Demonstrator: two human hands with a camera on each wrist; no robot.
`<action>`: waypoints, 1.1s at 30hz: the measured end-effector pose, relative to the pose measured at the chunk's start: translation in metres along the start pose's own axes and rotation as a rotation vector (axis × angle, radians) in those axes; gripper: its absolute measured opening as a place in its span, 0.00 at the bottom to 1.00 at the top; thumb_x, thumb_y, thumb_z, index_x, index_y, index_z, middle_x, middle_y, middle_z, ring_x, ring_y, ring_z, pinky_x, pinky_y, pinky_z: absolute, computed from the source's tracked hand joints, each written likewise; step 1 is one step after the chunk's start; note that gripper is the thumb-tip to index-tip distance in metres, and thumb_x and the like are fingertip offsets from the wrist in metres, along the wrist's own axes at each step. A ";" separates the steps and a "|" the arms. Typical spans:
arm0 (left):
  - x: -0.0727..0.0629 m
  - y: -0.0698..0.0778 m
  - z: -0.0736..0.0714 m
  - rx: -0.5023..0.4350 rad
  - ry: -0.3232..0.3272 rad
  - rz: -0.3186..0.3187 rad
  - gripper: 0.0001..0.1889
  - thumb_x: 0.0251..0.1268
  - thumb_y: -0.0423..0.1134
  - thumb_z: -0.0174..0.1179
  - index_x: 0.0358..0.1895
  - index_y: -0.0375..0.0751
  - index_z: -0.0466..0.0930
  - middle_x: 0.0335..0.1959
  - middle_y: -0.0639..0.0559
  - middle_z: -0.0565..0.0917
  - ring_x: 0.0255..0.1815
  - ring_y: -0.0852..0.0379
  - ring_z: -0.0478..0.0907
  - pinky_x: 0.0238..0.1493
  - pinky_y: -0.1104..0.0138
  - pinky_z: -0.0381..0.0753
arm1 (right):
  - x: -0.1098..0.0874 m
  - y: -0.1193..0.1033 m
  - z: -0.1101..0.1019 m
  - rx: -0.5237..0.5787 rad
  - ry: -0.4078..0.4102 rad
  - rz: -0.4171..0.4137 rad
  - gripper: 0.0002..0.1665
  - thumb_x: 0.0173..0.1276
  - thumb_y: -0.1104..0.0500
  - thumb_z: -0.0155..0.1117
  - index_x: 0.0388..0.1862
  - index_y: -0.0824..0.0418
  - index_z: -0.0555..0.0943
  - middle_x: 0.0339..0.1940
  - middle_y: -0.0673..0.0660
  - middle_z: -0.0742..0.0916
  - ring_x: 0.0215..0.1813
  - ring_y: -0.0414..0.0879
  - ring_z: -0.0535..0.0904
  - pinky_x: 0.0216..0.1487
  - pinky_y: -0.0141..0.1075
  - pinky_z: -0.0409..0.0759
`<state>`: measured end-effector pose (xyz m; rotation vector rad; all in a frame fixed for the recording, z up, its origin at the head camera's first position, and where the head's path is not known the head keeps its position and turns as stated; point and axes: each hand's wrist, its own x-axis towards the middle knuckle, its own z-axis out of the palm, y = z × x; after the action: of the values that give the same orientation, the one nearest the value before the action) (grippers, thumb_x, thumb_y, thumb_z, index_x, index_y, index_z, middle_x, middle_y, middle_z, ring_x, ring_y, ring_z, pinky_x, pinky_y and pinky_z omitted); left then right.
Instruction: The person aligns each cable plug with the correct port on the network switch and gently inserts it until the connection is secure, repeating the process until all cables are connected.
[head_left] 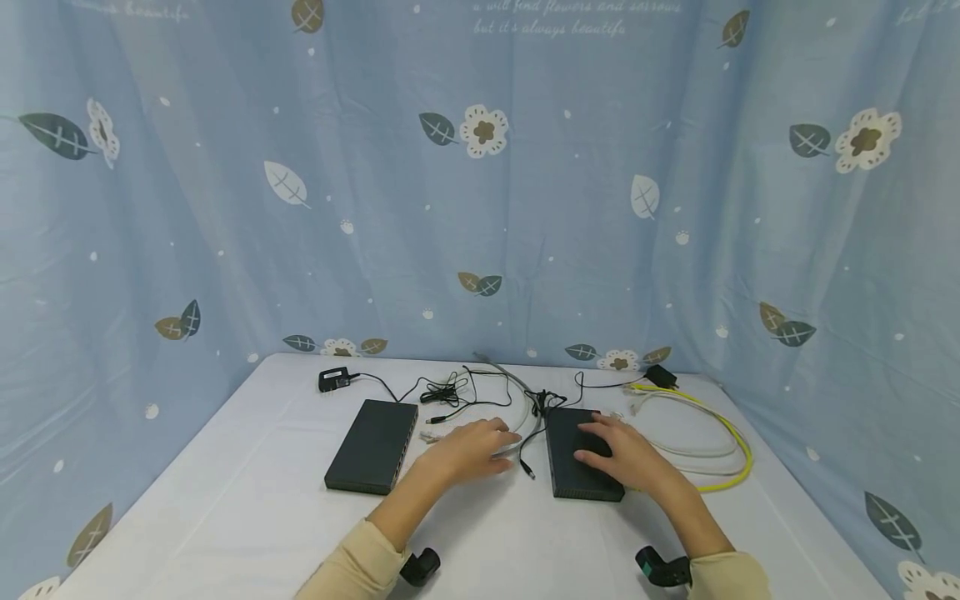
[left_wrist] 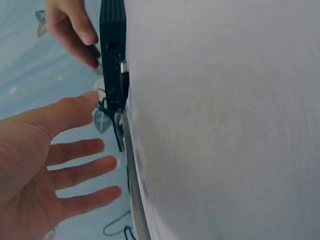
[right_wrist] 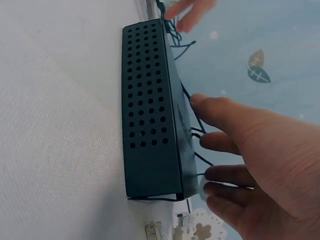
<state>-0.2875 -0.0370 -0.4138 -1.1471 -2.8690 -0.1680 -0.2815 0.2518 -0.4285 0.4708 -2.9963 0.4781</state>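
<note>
My right hand (head_left: 630, 457) hovers at the right black box (head_left: 564, 446), fingers spread over its top. In the right wrist view this hand (right_wrist: 270, 155) curves loosely beside the box (right_wrist: 152, 172), whose near side has rows of round holes; a small gap shows between them. My left hand (head_left: 467, 452) is above the table between the two boxes, near a grey cable (head_left: 536, 427) and a black power plug (head_left: 528, 470). Seen from the left wrist, its fingers (left_wrist: 85, 170) are apart and hold nothing. Another black box (head_left: 371, 446) lies left of it.
A black power adapter (head_left: 333, 380) sits at back left, another adapter (head_left: 661, 377) at back right. Bundled black cord (head_left: 444, 392) lies between the boxes. Yellow cable (head_left: 744, 454) and white cable (head_left: 701, 454) loop at the right. A blue curtain (head_left: 390, 233) hangs behind the table.
</note>
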 end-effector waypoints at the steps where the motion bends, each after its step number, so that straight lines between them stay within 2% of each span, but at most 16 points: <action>1: 0.002 0.002 0.000 0.006 0.000 0.012 0.22 0.68 0.48 0.61 0.64 0.53 0.78 0.58 0.54 0.80 0.57 0.57 0.79 0.53 0.64 0.81 | 0.000 0.000 0.000 -0.001 -0.004 -0.002 0.35 0.65 0.40 0.66 0.63 0.60 0.79 0.70 0.69 0.74 0.71 0.69 0.67 0.67 0.65 0.64; 8: 0.013 0.010 0.005 0.035 0.027 0.058 0.22 0.64 0.45 0.66 0.62 0.52 0.80 0.55 0.55 0.82 0.55 0.59 0.80 0.52 0.68 0.80 | -0.001 0.002 0.004 -0.009 -0.022 -0.026 0.33 0.65 0.40 0.66 0.61 0.59 0.80 0.68 0.68 0.76 0.69 0.66 0.70 0.66 0.62 0.68; 16: 0.023 0.013 0.011 0.022 0.012 0.067 0.21 0.63 0.43 0.67 0.60 0.54 0.81 0.53 0.57 0.83 0.52 0.61 0.81 0.49 0.69 0.81 | -0.001 0.003 0.005 0.005 -0.009 -0.019 0.33 0.64 0.41 0.68 0.61 0.59 0.81 0.67 0.67 0.76 0.69 0.66 0.71 0.66 0.62 0.68; 20: 0.026 0.014 0.011 -0.019 -0.005 0.064 0.20 0.61 0.40 0.68 0.58 0.55 0.83 0.52 0.59 0.84 0.52 0.62 0.81 0.49 0.69 0.82 | -0.003 0.003 0.002 0.022 -0.016 -0.031 0.38 0.60 0.37 0.69 0.61 0.59 0.80 0.68 0.67 0.76 0.69 0.67 0.70 0.65 0.63 0.68; 24: 0.029 0.014 0.013 -0.044 -0.029 0.058 0.19 0.59 0.39 0.69 0.55 0.55 0.85 0.51 0.60 0.85 0.53 0.62 0.81 0.51 0.70 0.81 | -0.006 0.004 -0.002 0.074 -0.063 -0.050 0.46 0.53 0.33 0.72 0.63 0.59 0.78 0.70 0.68 0.74 0.71 0.70 0.67 0.64 0.66 0.67; 28: 0.032 0.013 0.014 -0.058 -0.051 0.056 0.18 0.59 0.38 0.70 0.53 0.54 0.86 0.50 0.62 0.85 0.53 0.63 0.81 0.51 0.71 0.81 | -0.010 0.005 -0.007 0.141 -0.121 -0.078 0.50 0.48 0.33 0.76 0.66 0.57 0.76 0.73 0.71 0.69 0.73 0.73 0.62 0.64 0.67 0.66; 33: 0.035 0.012 0.013 -0.076 -0.078 0.055 0.15 0.59 0.37 0.70 0.50 0.53 0.88 0.48 0.63 0.86 0.50 0.64 0.82 0.49 0.72 0.81 | -0.010 0.006 -0.007 0.153 -0.163 -0.116 0.53 0.45 0.34 0.78 0.68 0.56 0.75 0.74 0.74 0.65 0.73 0.75 0.60 0.64 0.67 0.66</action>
<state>-0.3048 -0.0023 -0.4229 -1.2717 -2.9177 -0.2375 -0.2740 0.2622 -0.4244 0.7245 -3.0751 0.6946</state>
